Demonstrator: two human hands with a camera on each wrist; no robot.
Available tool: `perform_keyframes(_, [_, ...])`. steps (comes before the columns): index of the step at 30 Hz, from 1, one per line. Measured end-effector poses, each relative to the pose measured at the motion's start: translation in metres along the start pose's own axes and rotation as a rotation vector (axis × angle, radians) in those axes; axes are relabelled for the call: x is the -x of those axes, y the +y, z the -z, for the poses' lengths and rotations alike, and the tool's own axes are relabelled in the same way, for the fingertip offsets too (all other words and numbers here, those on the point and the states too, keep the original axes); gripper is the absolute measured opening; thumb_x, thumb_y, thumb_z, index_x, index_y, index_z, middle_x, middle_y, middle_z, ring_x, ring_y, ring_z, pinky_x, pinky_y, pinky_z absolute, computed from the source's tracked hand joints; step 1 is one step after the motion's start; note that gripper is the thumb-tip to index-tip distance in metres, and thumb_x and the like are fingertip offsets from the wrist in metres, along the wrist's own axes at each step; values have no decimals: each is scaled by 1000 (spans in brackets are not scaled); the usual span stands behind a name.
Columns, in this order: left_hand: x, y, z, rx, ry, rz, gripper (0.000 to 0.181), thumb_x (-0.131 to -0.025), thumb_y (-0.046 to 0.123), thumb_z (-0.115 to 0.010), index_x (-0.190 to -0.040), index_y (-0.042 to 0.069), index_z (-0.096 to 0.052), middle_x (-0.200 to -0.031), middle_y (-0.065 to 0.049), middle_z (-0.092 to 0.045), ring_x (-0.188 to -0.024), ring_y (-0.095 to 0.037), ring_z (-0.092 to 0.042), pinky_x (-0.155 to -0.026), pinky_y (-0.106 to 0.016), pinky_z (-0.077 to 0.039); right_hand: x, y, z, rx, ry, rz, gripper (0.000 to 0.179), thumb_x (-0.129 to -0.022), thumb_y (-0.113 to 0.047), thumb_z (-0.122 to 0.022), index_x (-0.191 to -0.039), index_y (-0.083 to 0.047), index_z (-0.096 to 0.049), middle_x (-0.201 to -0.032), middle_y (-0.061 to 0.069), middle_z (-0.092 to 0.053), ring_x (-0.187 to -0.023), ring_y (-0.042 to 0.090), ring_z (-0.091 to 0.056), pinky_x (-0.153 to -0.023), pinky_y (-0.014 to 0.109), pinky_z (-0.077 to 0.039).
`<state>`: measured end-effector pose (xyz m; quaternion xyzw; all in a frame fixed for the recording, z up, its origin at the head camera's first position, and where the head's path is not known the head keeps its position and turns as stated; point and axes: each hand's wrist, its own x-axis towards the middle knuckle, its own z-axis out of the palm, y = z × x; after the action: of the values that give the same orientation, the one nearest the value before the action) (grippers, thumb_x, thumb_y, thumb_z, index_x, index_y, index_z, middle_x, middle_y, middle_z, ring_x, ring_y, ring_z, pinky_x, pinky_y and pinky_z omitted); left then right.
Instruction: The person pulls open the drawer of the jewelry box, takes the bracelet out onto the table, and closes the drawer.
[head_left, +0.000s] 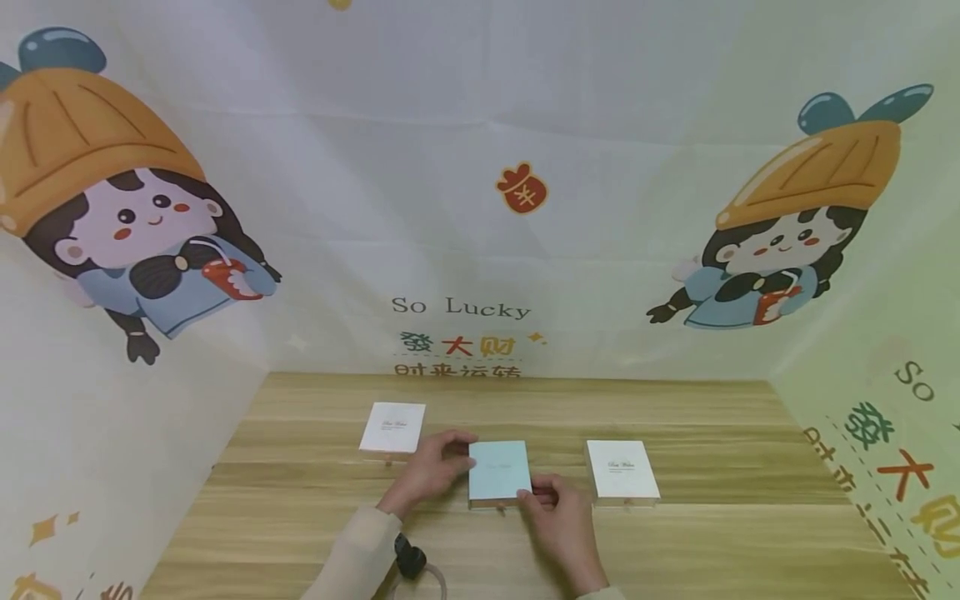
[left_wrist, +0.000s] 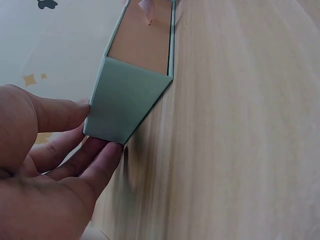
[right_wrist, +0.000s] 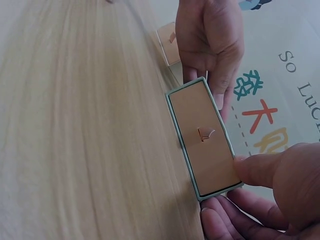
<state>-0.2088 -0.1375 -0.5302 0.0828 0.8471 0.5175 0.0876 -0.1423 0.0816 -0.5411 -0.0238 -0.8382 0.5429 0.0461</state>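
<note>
1. The mint-green box [head_left: 498, 469] was gripped by both hands at the middle of the table: its left side was pinched between thumb and fingers of the left hand [head_left: 438, 467], its near right corner between those of the right hand [head_left: 558, 512].
2. The tan front panel [right_wrist: 195, 112], fitted with a small ribbon tab [right_wrist: 206, 134], was turned toward the wearer. Whether the box was rested flat or slightly raised could not be told.
3. The table [head_left: 720, 542] was surfaced in pale, streaked wood grain.
4. A white box [head_left: 392, 427] was set just beside the left hand, farther back; a second white box [head_left: 622, 468] was placed just beside the right hand.
5. A black device [head_left: 410, 557] with a cable was seen at the left wrist, below a cream sleeve [head_left: 356, 554].
6. The table was enclosed by a pale backdrop [head_left: 337, 200], printed with cartoon figures in orange hats, a red pouch and "So Lucky".
</note>
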Motion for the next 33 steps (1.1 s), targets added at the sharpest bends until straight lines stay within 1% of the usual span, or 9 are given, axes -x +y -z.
perform_keyframes(8, [3, -1, 4, 3, 9, 10, 29, -94, 9, -69, -123, 4, -66, -116, -13, -68, -110, -27, -65, -97, -46, -54, -3, -3, 1, 24, -21, -32, 25, -89, -16, -77, -105, 3, -73, -93, 12, -74, -82, 16, -67, -67, 22, -55])
perform_keyframes(10, [4, 0, 4, 4, 16, 13, 29, -93, 8, -70, -121, 3, -66, -115, -13, -68, -110, -27, -65, -97, -45, -55, -4, -4, 2, 25, -31, -44, 24, -89, -16, -77, -104, 2, -73, -92, 11, -74, -82, 16, -66, -68, 23, -55])
perform_keyframes(14, [10, 2, 5, 9, 29, 38, 28, -91, 6, -72, -118, 1, -65, -115, -14, -67, -112, -29, -66, -99, -45, -55, -5, -6, 4, 31, -51, -64, 23, -89, -17, -77, -104, 0, -73, -92, 9, -73, -82, 15, -65, -69, 23, -54])
perform_keyframes(18, [14, 3, 5, 2, 44, 57, 28, -88, 5, -75, -113, 1, -65, -114, -14, -66, -112, -30, -66, -99, -45, -55, -7, -7, 5, 40, -57, -61, 22, -90, -16, -77, -103, 1, -74, -91, 9, -74, -81, 16, -65, -68, 23, -54])
perform_keyframes(23, [19, 4, 7, -48, 52, 46, 26, -85, 6, -80, -106, 2, -64, -109, -12, -66, -104, -25, -65, -93, -43, -56, -12, -7, 6, 50, -61, -59, 20, -89, -16, -77, -101, -1, -75, -90, 8, -74, -80, 15, -64, -67, 23, -52])
perform_keyframes(29, [26, 2, 7, -64, 56, 31, 28, -82, 8, -82, -102, 3, -64, -102, -10, -66, -95, -20, -63, -86, -36, -55, -22, -5, 7, 48, -72, -91, 17, -88, -17, -79, -99, -5, -76, -92, 5, -74, -83, 15, -64, -72, 27, -52])
perform_keyframes(33, [31, 3, 6, -96, 72, 27, 29, -79, 10, -84, -98, 3, -63, -98, -9, -65, -90, -19, -61, -80, -32, -53, -30, -4, 8, 57, -81, -108, 15, -87, -17, -79, -98, -6, -76, -93, 4, -74, -84, 14, -64, -73, 28, -52])
